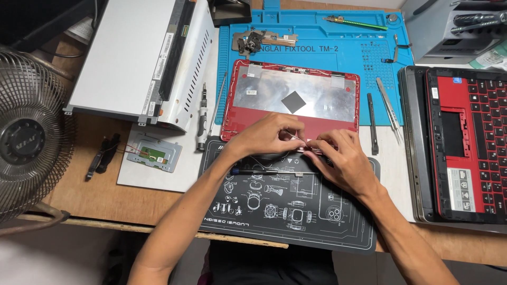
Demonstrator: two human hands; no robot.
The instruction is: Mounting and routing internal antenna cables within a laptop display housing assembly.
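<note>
1. The left hand (266, 136) pinches a thin silvery wire (296, 138) between thumb and fingers, at the near edge of the red laptop lid with its bare silver metal backing (296, 95).
2. The right hand (338, 155) is closed on a small narrow metal part (311, 149), just beside the left hand; the fingertips nearly meet.
3. Both hands hover over the black work mat printed with white diagrams (274, 211).
4. A dark screwdriver (264, 171) lies on that mat, under the left wrist.
5. Silver tweezers (390, 108) and a black pry tool (372, 122) lie right of the lid.
6. A red-and-black laptop keyboard base (470, 142) sits at far right.
</note>
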